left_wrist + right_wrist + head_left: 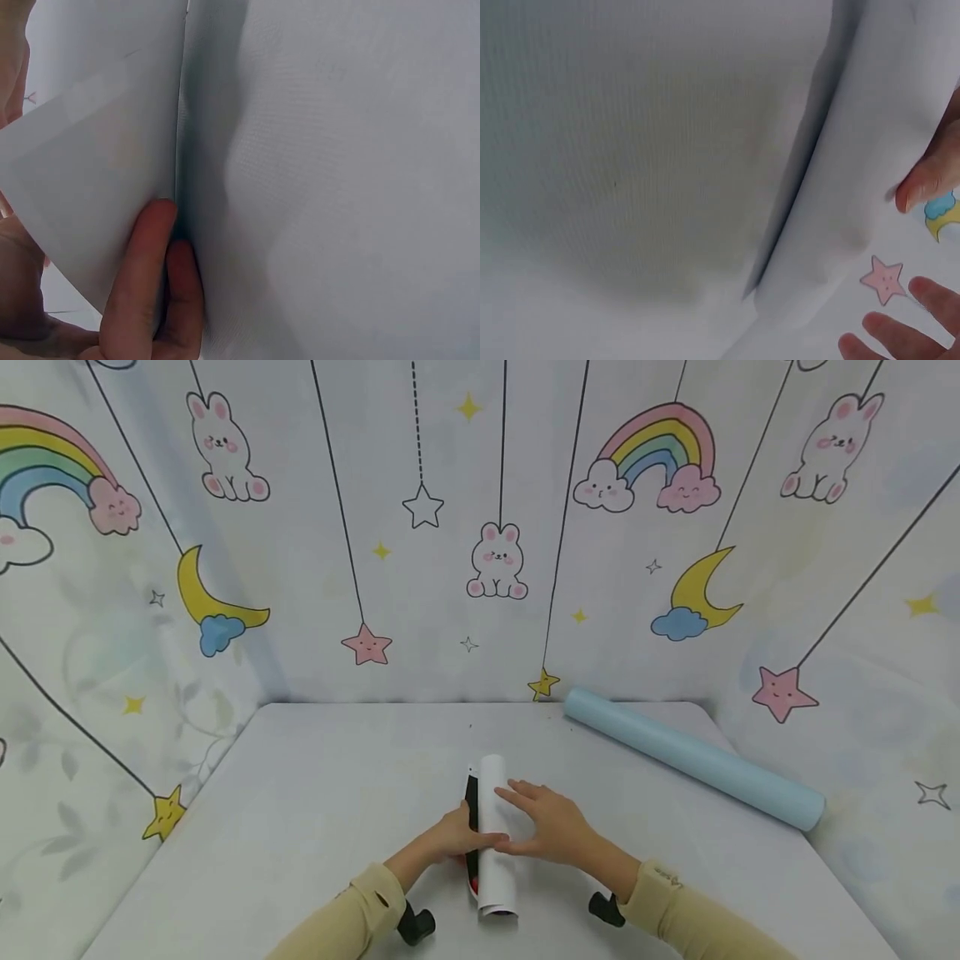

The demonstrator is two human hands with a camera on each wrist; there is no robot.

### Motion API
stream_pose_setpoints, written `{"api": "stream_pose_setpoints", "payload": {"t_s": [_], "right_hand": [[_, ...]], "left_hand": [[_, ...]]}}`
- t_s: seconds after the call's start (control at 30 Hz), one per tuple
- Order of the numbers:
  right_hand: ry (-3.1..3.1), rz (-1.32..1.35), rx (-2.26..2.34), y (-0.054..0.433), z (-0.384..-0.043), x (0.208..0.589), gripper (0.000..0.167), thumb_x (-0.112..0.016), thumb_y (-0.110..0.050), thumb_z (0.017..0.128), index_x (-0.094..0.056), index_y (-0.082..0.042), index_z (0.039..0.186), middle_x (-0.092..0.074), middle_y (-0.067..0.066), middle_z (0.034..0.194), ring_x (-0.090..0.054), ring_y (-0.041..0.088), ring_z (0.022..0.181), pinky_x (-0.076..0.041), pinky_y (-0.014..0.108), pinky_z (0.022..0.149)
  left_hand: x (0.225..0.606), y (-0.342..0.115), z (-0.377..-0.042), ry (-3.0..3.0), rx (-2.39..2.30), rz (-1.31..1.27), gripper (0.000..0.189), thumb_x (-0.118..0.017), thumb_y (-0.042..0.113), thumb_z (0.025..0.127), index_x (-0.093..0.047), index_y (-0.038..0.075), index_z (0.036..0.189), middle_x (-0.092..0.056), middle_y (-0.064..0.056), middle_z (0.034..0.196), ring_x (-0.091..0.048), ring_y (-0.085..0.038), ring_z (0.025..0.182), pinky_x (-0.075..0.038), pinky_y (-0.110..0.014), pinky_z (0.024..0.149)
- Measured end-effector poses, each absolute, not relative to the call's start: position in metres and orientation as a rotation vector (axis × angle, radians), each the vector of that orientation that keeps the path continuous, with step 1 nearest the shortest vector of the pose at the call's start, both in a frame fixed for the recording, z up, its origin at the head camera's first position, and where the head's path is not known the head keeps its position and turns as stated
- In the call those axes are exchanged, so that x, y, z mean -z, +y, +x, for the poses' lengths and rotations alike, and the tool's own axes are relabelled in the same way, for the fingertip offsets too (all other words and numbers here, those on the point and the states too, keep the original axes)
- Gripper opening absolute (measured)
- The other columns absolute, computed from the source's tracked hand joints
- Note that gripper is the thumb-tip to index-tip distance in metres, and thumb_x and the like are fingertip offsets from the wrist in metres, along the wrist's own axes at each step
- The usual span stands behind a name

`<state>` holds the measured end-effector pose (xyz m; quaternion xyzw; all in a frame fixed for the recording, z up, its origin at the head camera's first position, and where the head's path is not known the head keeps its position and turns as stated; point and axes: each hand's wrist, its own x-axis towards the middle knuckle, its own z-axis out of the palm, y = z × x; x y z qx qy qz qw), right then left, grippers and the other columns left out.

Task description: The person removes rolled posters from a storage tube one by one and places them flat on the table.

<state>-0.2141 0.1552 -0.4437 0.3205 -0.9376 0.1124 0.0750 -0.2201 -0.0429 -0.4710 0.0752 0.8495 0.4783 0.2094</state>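
Head view shows a white roll (495, 881) lying lengthwise on the white table (337, 777) between the two hands, a black strip (472, 797) along its left side. The left hand (450, 833) pinches the roll, thumb across its top; the right hand's (557, 820) fingers are spread, thumb at the roll's right side. Well apart, far right, lies a light blue roll (693, 758).

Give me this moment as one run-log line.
left grip: holds white roll | right grip: touches white roll | black strip: along white roll's left | blue roll: on table, back right
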Motion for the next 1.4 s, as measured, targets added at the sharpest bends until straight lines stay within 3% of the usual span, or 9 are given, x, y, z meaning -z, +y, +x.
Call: {"api": "stream_pose_setpoints", "payload": {"t_s": [0.13, 0.33, 0.57, 0.73, 0.93, 1.03, 1.1, 1.27, 1.4], "right_hand": [[-2.836, 1.001, -0.346, 0.148, -0.211, 0.449, 0.080, -0.052, -0.073, 0.072, -0.046, -0.024, 0.135, -0.045, 0.005, 0.137, -0.048, 0.029, 0.119, -0.047, 0.048, 0.081], [-2.848, 1.072, -0.359, 0.139, -0.211, 0.455, 0.082, -0.055, -0.071, 0.072, -0.046, -0.021, 0.136, -0.040, 0.003, 0.141, -0.033, 0.025, 0.131, -0.042, 0.047, 0.091], [-2.859, 1.173, -0.305, 0.130, -0.216, 0.463, 0.081, -0.051, -0.071, 0.075, -0.045, -0.018, 0.136, -0.036, 0.004, 0.144, -0.025, 0.022, 0.135, -0.031, 0.047, 0.101], [-2.894, 1.211, -0.271, 0.124, -0.218, 0.466, 0.083, -0.051, -0.070, 0.076, -0.043, -0.015, 0.137, -0.035, 0.002, 0.144, -0.021, 0.021, 0.136, -0.026, 0.047, 0.103], [-2.918, 1.228, -0.235, 0.120, -0.219, 0.469, 0.084, -0.056, -0.068, 0.075, -0.045, -0.011, 0.136, -0.036, 0.003, 0.144, -0.022, 0.021, 0.136, -0.032, 0.042, 0.101], [-2.925, 1.209, -0.177, 0.118, -0.219, 0.468, 0.084, -0.057, -0.068, 0.073, -0.048, -0.011, 0.133, -0.038, 0.005, 0.143, -0.023, 0.021, 0.136, -0.035, 0.040, 0.099], [-2.928, 1.195, -0.120, 0.117, -0.218, 0.469, 0.084, -0.055, -0.070, 0.072, -0.049, -0.011, 0.132, -0.039, 0.004, 0.142, -0.023, 0.021, 0.135, -0.037, 0.039, 0.098], [-2.887, 1.201, -0.032, 0.116, -0.219, 0.470, 0.083, -0.053, -0.073, 0.072, -0.053, -0.012, 0.128, -0.041, 0.004, 0.140, -0.026, 0.023, 0.134, -0.039, 0.038, 0.096], [-2.846, 1.205, 0.044, 0.115, -0.219, 0.472, 0.079, -0.051, -0.074, 0.072, -0.057, -0.014, 0.123, -0.043, 0.004, 0.137, -0.029, 0.025, 0.133, -0.039, 0.037, 0.096]], "left_hand": [[0.469, -0.044, -0.221, 2.323, -1.347, 0.237, 0.088, -0.075, 0.041, 0.073, -0.030, -0.011, 0.129, -0.055, -0.018, 0.105, -0.059, -0.024, 0.083, -0.051, -0.039, 0.061], [0.470, -0.043, -0.222, 2.304, -1.368, 0.250, 0.090, -0.076, 0.039, 0.073, -0.029, -0.013, 0.130, -0.052, -0.025, 0.113, -0.059, -0.027, 0.086, -0.052, -0.041, 0.062], [0.471, -0.041, -0.219, 2.400, -1.250, 0.243, 0.110, -0.073, 0.046, 0.073, -0.013, -0.022, 0.134, -0.037, -0.040, 0.128, -0.053, -0.038, 0.104, -0.050, -0.044, 0.071], [0.470, -0.041, -0.218, 2.441, -1.183, 0.284, 0.107, -0.071, 0.045, 0.076, -0.011, -0.023, 0.134, -0.035, -0.041, 0.128, -0.054, -0.040, 0.103, -0.049, -0.045, 0.072], [0.468, -0.050, -0.219, 2.417, -1.153, 0.358, 0.101, -0.070, 0.041, 0.079, -0.013, -0.020, 0.136, -0.038, -0.041, 0.127, -0.063, -0.026, 0.070, -0.051, -0.037, 0.057], [0.469, -0.056, -0.223, 2.422, -1.112, 0.423, 0.092, -0.069, 0.041, 0.079, -0.024, -0.014, 0.136, -0.047, -0.034, 0.122, -0.061, -0.019, 0.060, -0.050, -0.033, 0.051], [0.470, -0.062, -0.226, 2.462, -1.040, 0.468, 0.084, -0.070, 0.041, 0.078, -0.034, -0.010, 0.134, -0.057, -0.024, 0.108, -0.059, -0.017, 0.056, -0.049, -0.031, 0.049], [0.477, -0.071, -0.233, 2.765, -0.597, 0.645, 0.078, -0.077, 0.043, 0.069, -0.050, -0.004, 0.126, -0.052, -0.012, 0.095, -0.056, -0.022, 0.077, -0.049, -0.036, 0.065], [0.484, -0.071, -0.234, 2.946, -0.239, 0.777, 0.083, -0.078, 0.052, 0.062, -0.055, 0.000, 0.123, -0.043, -0.016, 0.121, -0.047, -0.028, 0.105, -0.049, -0.039, 0.074]]}}
